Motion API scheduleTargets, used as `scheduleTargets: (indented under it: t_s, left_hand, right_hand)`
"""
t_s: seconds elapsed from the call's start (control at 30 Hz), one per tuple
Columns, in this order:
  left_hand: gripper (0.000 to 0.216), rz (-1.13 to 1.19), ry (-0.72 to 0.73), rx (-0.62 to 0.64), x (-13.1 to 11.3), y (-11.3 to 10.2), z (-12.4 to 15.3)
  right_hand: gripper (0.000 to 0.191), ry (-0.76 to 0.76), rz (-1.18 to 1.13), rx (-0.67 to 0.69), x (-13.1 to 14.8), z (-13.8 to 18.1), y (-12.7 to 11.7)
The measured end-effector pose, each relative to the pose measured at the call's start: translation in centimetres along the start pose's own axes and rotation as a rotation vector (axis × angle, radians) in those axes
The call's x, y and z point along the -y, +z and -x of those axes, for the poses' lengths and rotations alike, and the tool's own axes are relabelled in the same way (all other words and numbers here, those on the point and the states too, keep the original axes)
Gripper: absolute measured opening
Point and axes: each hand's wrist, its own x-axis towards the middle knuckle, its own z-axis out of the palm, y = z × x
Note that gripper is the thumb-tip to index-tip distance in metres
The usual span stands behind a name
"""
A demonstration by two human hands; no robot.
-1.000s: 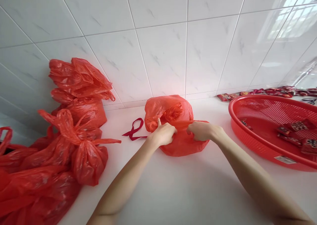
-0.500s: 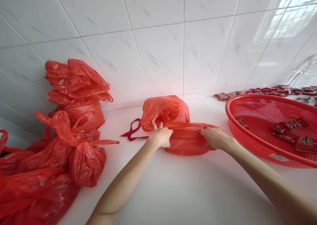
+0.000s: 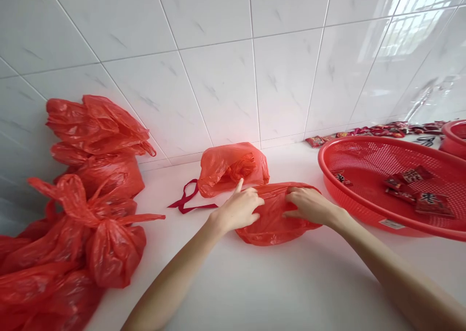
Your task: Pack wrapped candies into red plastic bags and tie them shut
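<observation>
Red bag [image 3: 273,219] looks light, limp, slippery; best taken by its edges. Left hand [image 3: 238,209], right hand [image 3: 311,206]: fingers part-spread, pinch unclear.

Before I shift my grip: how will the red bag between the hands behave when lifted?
The bag will probably flop, since its thin film creases loosely at the left hand and right hand. It is probably light, as no bulky contents show. Its shiny film may slip on the smooth counter.
</observation>
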Motion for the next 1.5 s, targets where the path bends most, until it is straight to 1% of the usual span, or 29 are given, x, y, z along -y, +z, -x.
scheduleTargets:
  t_s: [0.07,0.13,0.23,0.3,0.37,0.43,0.5,0.6,0.67,0.7,0.73,0.83,0.87,0.9,0.97,1.07,1.13,1.17,1.2,1.27,1.33,1.4,1.43,1.5]
  left_hand:
    - [0.009,-0.022,-0.080,0.113,0.4,0.6,-0.3]
    - [0.018,-0.025,-0.150,0.198,0.8,0.8,-0.4]
    - [0.037,-0.011,-0.203,0.274,1.2,0.7,-0.5]
    - [0.038,-0.016,-0.210,0.296,1.2,0.4,-0.4]
    - [0.029,-0.019,-0.204,0.282,1.1,0.2,-0.2]
    - [0.023,-0.014,-0.179,0.228,0.9,-0.1,0.0]
    - [0.026,-0.006,-0.124,0.120,0.6,-0.3,0.2]
    - [0.033,0.000,-0.028,-0.105,0.2,-0.2,0.5]
    - [0.035,-0.011,0.018,-0.199,0.2,0.2,0.8]
    - [0.035,-0.021,0.023,-0.202,0.3,0.5,1.0]
    - [0.034,-0.030,0.009,-0.172,0.4,0.8,1.2]
    - [0.036,-0.021,-0.100,0.003,1.1,1.6,2.0]
    - [0.038,-0.015,-0.123,0.039,1.3,1.7,2.2]
    - [0.040,-0.013,-0.130,0.046,1.5,1.8,2.4]
    - [0.042,-0.021,-0.100,-0.015,1.4,1.8,2.7]
    - [0.037,-0.026,-0.024,-0.186,0.6,1.8,2.9]
    - [0.033,-0.017,0.043,-0.281,-0.1,2.1,2.8]
    - [0.034,-0.015,0.074,-0.305,-0.5,2.4,2.7]
    - [0.034,-0.016,0.095,-0.310,-0.8,2.7,2.6]
    - [0.031,-0.027,0.090,-0.260,-1.2,3.4,2.4]
    - [0.024,-0.024,0.032,-0.179,-1.3,3.9,2.4]
    - [0.018,-0.003,-0.041,-0.132,-1.0,4.1,2.5]
    - [0.017,0.008,-0.077,-0.127,-0.8,4.0,2.6]
    - [0.013,0.021,-0.138,-0.126,-0.3,3.8,2.9]
  right_hand:
    - [0.019,0.019,0.002,0.048,0.0,0.0,0.1]
    - [0.023,0.045,0.003,0.086,0.0,0.1,0.3]
    - [0.028,0.083,0.010,0.121,-0.2,0.3,0.3]
    - [0.031,0.093,0.012,0.142,-0.4,0.5,0.3]
    - [0.033,0.097,0.013,0.159,-0.5,0.7,0.1]
    - [0.037,0.101,0.011,0.170,-0.6,0.9,-0.1]
    - [0.041,0.104,0.010,0.179,-0.6,1.0,-0.2]
    - [0.044,0.104,0.008,0.190,-0.7,1.1,-0.3]
    - [0.044,0.102,0.006,0.194,-0.7,1.2,-0.3]
    - [0.044,0.101,0.006,0.193,-0.7,1.3,-0.3]
    - [0.043,0.102,0.006,0.192,-0.7,1.3,-0.3]
    - [0.039,0.110,0.013,0.192,-0.7,1.4,-0.3]
    - [0.037,0.114,0.017,0.194,-0.7,1.4,-0.3]
    - [0.037,0.116,0.022,0.196,-0.6,1.4,-0.4]
    - [0.037,0.114,0.034,0.197,-0.5,1.5,-0.4]
    - [0.037,0.083,0.040,0.189,0.1,1.6,-0.7]
    - [0.032,0.061,0.032,0.168,0.5,1.6,-0.8]
    - [0.028,0.056,0.028,0.150,0.7,1.6,-0.9]
    - [0.023,0.054,0.025,0.128,0.8,1.6,-0.9]
    - [0.016,0.052,0.021,0.088,0.9,1.4,-0.8]
    - [0.019,0.051,0.022,0.078,0.7,1.2,-0.5]
    - [0.024,0.065,0.031,0.095,0.3,0.9,-0.3]
    - [0.023,0.079,0.041,0.108,0.1,0.8,-0.3]
    - [0.014,0.110,0.066,0.127,-0.2,0.7,-0.3]
